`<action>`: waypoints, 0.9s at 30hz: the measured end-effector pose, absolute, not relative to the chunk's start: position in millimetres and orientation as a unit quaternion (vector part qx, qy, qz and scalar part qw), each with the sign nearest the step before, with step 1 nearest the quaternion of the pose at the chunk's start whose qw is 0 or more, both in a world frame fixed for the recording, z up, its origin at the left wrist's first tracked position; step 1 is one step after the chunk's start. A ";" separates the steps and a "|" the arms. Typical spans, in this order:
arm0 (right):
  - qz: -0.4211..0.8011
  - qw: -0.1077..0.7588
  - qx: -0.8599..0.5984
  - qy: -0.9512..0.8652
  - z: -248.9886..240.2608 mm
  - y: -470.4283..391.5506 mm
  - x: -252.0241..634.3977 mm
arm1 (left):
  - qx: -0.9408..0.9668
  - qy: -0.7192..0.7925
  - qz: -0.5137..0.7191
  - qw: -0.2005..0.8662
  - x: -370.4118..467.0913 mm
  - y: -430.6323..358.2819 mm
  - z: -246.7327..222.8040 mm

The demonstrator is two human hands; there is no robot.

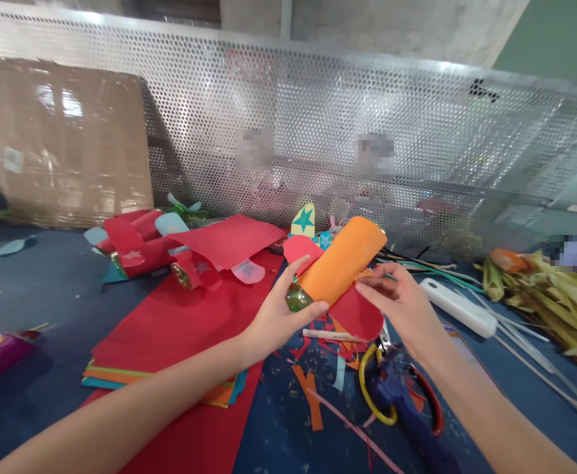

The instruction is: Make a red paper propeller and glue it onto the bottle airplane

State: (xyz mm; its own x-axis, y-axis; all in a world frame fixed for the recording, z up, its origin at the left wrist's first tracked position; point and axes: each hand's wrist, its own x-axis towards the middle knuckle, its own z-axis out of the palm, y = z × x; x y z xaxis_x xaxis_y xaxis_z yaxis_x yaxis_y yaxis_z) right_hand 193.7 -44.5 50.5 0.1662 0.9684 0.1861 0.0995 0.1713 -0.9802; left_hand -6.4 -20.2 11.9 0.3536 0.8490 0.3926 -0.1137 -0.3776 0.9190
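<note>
A green bottle [298, 297] wrapped in orange paper [345, 257] lies tilted in front of me, its bare end at the lower left. My left hand [281, 309] grips that end, thumb below and fingers behind. Red rounded paper pieces stick out on both sides: one red paper piece [302, 250] at the upper left, another red paper wing [360, 315] at the lower right. My right hand [399, 296] pinches the edge of the lower wing beside the orange wrap; its fingertips partly hide the contact.
Scissors [377, 395] and a dark blue tool [401, 395] lie below, among paper scraps [310, 395]. Red paper sheets [170, 329] are stacked at left, with red paper-covered bottles [140, 243] behind. A white-handled tool [458, 308] and corn husks [554, 296] lie right. Perforated metal screen [308, 131] stands behind.
</note>
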 end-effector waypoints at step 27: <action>0.392 0.527 -0.546 -0.521 42.4 -30.5 201.4 | 0.738 0.406 0.420 0.337 0.4 -43.5 -2.1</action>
